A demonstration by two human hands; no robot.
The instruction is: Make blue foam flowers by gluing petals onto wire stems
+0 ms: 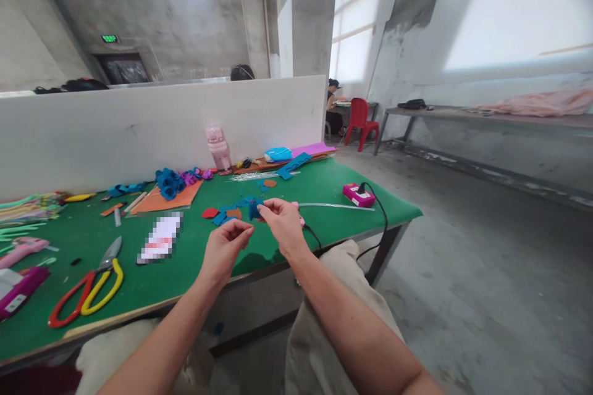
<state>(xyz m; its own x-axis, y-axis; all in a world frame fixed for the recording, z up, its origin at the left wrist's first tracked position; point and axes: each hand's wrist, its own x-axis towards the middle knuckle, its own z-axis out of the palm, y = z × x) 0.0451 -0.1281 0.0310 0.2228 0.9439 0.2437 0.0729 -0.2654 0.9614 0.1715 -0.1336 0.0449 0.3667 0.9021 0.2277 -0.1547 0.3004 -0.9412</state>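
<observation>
Scissors (88,287) with red and yellow handles lie flat at the left of the green tabletop (194,259), within reach. Left hand (225,249) pinches its fingertips together, on what I cannot tell; right hand (283,222) grasps a small blue foam piece (254,208) just above the near edge, close to the other scraps (227,214).

Bare-concrete workshop, industrial look: raw grey walls and pillar (306,12), big windows at upper right. Green-topped worktable (324,185) at lower left carries craft supplies: scissors (88,287), felt scraps (222,213), orange foam sheet (169,200). White divider board (139,129) separates stations; another person sits by a red chair (360,120) mid-frame.
</observation>
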